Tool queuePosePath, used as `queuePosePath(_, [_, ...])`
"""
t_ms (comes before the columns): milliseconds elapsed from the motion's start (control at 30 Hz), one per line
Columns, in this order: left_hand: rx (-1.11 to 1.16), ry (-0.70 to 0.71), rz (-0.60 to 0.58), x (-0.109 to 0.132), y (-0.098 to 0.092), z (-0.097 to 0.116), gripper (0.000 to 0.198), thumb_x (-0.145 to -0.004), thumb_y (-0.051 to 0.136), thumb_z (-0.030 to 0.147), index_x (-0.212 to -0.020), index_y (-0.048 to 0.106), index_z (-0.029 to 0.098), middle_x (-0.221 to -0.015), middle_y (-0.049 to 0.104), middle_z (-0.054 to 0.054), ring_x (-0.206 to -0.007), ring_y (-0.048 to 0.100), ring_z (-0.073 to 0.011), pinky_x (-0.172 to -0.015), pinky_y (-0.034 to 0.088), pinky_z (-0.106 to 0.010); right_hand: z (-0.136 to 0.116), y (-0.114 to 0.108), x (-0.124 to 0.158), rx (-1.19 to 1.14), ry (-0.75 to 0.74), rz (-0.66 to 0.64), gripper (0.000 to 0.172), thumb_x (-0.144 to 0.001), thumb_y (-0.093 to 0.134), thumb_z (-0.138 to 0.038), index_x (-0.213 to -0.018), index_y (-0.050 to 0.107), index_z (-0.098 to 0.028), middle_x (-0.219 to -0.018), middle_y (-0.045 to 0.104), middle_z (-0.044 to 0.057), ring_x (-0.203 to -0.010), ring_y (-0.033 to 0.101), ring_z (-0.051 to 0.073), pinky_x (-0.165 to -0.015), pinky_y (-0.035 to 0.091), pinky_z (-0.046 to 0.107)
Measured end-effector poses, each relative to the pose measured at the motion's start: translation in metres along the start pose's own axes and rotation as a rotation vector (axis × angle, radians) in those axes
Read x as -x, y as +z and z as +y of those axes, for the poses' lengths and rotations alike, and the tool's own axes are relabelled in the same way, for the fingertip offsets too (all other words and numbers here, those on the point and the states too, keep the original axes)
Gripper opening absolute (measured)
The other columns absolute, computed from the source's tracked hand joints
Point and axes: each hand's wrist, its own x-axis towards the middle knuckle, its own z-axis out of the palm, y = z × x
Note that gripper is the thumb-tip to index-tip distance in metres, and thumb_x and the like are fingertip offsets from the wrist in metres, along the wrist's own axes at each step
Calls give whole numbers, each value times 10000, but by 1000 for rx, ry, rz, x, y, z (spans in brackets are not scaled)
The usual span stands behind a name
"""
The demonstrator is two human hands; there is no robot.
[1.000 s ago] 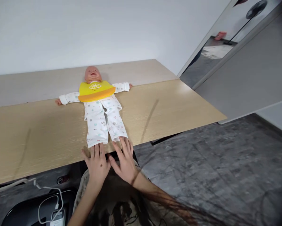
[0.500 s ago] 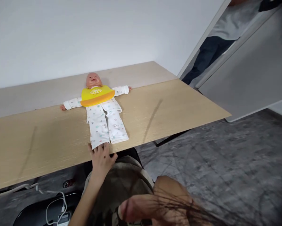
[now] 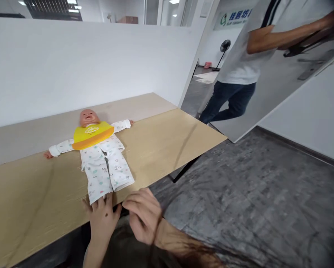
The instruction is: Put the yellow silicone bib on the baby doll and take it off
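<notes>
A baby doll [image 3: 89, 117] lies on its back on the wooden table [image 3: 155, 145], arms spread to both sides. It wears a yellow bib [image 3: 93, 136] with a citrus-slice print and an orange lower edge. White patterned pants [image 3: 99, 178] and a matching long-sleeved top cover its body and limbs. My left hand [image 3: 103, 217] rests at the table's front edge, fingers spread, its fingertips at the hem of one pant leg. My right hand [image 3: 144, 212] hovers beside it near the edge, slightly blurred, fingers curled in with nothing visible in them.
Behind the table stands a white partition [image 3: 105, 56]. At the right, a person [image 3: 245, 63] in a white shirt and dark trousers stands by a grey door [image 3: 284, 78]. A black table leg [image 3: 183, 171] reaches the grey floor [image 3: 239, 193]. Beyond the doorway is a standing fan [image 3: 225, 46].
My view has swung up and right, bringing the doorway and person into fuller view. My right hand has moved forward to the table edge beside my left hand. The left stays by the pant leg.
</notes>
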Motion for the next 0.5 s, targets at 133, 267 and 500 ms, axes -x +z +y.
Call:
queuePosePath(133, [4,8,63,0,5,-1,452,-969,567,394,-1297,713,119,-1114,725,-208,-1050,695,-388,-1164,290,-739,60,53,21,131,4,-128,292,-958,519,-146,-1224,638,-153,-1232,717,103,-1252,629,234,-1213,373,513])
queuePosePath(267, [4,22,94,0,9,-3,452,-978,557,389,-1300,709,111,-1117,727,-222,-1044,707,-379,-1169,291,-731,62,74,43,223,86,-350,482,-969,541,-245,-1429,563,-104,-1494,532,204,-1416,473,304,-1276,201,640])
queuePosePath(500, [-6,16,50,1,6,-1,390,-950,597,341,-1272,742,177,-1240,725,-211,-1186,658,-405,-1206,237,-731,55,73,39,283,183,-457,576,-926,598,-276,-1488,548,-156,-1586,397,175,-1406,368,384,-1232,276,644])
